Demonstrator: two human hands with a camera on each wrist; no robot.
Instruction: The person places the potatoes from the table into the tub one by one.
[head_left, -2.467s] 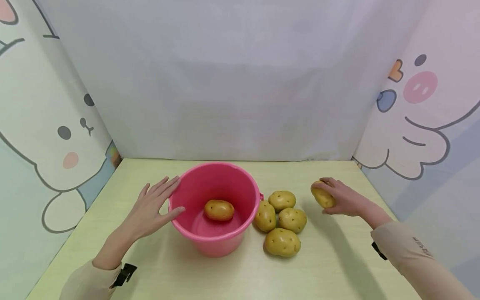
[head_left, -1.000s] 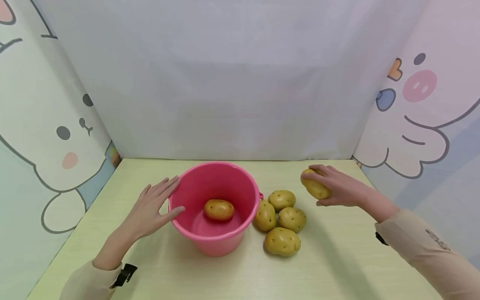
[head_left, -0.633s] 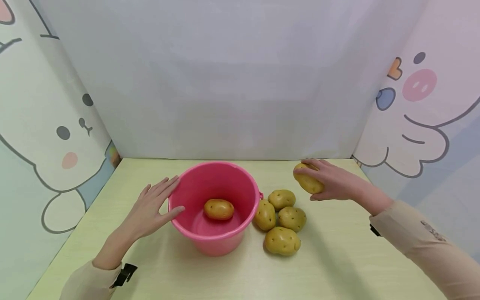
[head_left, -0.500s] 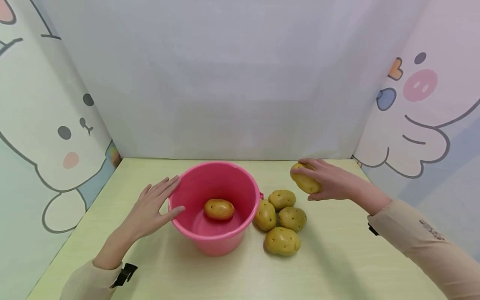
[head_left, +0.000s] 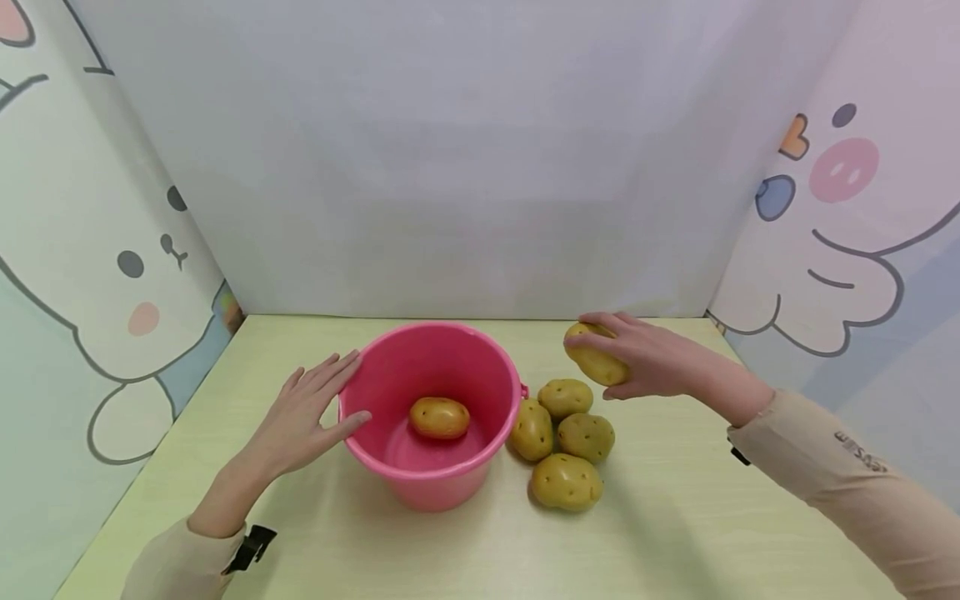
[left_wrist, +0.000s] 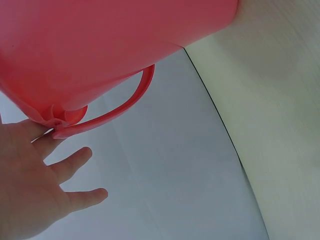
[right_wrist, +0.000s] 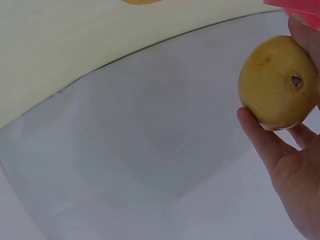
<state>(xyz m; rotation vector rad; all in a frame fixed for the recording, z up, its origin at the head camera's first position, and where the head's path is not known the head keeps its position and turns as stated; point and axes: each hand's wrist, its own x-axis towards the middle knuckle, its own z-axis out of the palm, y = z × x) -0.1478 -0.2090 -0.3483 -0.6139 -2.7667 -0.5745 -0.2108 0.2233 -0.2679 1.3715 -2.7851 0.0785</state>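
Observation:
My right hand (head_left: pixel 654 357) holds a yellow potato (head_left: pixel 600 367) up off the table, between thumb and fingers. The right wrist view shows that potato (right_wrist: pixel 275 85) end-on, with a dark eye spot. On the left, my left hand (head_left: pixel 303 417) rests with spread, straight fingers at the rim of a pink bucket (head_left: pixel 438 492). Its fingers reach the handle joint of the bucket's pink handle (left_wrist: pixel 120 111) in the left wrist view. One potato (head_left: pixel 439 418) lies inside, on the bucket's bottom. Several potatoes (head_left: pixel 567 482) sit clustered just right of the bucket, below the right hand.
Everything stands on a pale wooden table (head_left: pixel 675 517). A grey-white cloth wall (head_left: pixel 480 167) rises behind it, with cartoon-printed panels (head_left: pixel 847 250) at both sides. A small pink lug (head_left: pixel 523 392) juts from the bucket's right rim.
My right hand has lifted the potato and carried it leftward, from the table's right side to above the cluster. The left hand and bucket stay put.

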